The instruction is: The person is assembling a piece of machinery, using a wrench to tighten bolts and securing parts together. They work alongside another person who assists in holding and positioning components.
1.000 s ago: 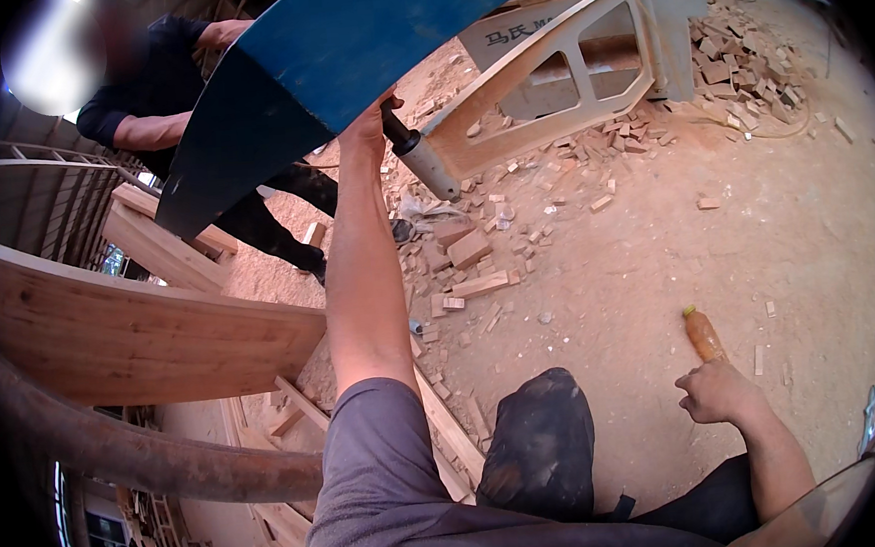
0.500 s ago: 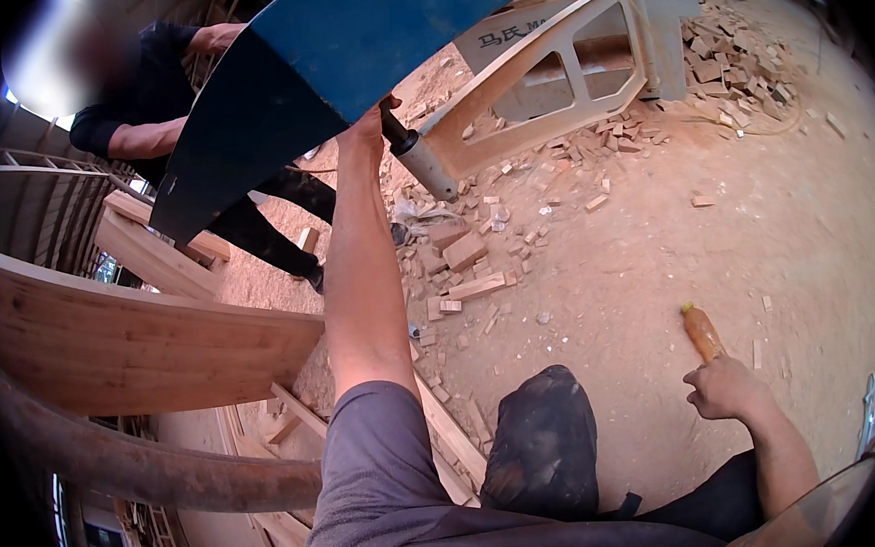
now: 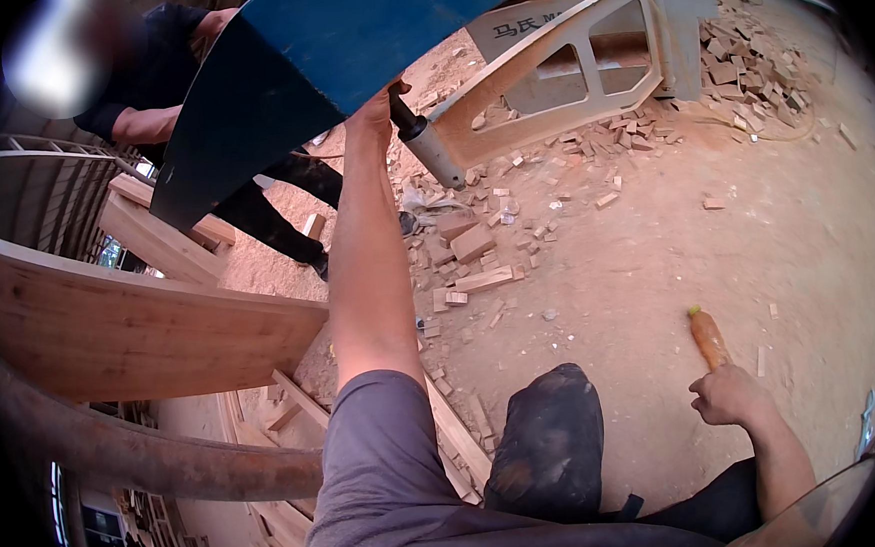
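Note:
My left arm reaches up and forward to a large blue panel with a darker lower face. At its lower edge is my left hand, closed against the panel, its fingers partly hidden, beside a black-topped grey cylinder on a machine arm. Low on the right, my right hand is wrapped round one end of an orange-brown, rounded, handle-like piece with a yellow-green tip. That piece points away from me, over the dusty floor. What lies inside my right fist is hidden.
Another person in dark clothes stands behind the panel, far left. A wide wooden board and a rusty curved pipe cross the left. A pale machine frame, wood offcuts and a wrench-like tool lie around.
The view has shifted slightly, so the floor and machine frame sit a little further right. Both my hands keep their holds, with the handle-like piece still in the right one.

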A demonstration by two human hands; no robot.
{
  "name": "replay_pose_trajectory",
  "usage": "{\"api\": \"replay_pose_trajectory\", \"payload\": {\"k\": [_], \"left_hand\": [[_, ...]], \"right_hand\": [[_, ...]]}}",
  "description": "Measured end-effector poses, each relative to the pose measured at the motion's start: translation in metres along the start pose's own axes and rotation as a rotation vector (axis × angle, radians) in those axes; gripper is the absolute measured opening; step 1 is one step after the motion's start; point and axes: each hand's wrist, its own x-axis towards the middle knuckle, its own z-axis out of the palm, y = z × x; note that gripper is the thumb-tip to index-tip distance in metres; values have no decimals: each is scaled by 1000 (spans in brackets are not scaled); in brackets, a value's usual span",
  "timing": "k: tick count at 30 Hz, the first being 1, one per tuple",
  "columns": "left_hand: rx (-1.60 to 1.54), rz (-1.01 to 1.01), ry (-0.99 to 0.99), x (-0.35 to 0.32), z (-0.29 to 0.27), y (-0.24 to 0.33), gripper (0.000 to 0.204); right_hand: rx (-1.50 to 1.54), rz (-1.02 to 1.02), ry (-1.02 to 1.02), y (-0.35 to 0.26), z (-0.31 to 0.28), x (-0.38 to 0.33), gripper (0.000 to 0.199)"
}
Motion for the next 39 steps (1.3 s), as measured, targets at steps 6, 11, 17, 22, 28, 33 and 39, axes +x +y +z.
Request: {"api": "replay_pose_trajectory", "payload": {"k": [6, 11, 17, 22, 28, 33, 39], "left_hand": [[10, -4, 3, 8, -6, -4, 14], [18, -23, -2, 33, -25, -23, 13], [-13, -34, -16, 42, -30, -34, 15], [12, -45, -23, 44, -31, -34, 15], [-1, -72, -13, 61, -40, -47, 17], [-5, -77, -66, 81, -57, -59, 17], [-43, -55, -73, 84, -57, -65, 16]], "right_hand": [[-24, 22, -4, -4, -2, 4, 24], [-17, -9, -20, 4, 9, 12, 25], [-19, -43, -77, 8, 13, 28, 26], [-5, -86, -63, 5, 10, 38, 26], [17, -93, -13, -3, -5, 35, 26], [-14, -112, 5, -10, -13, 32, 24], [-68, -85, -7, -19, -14, 36, 23]]}}
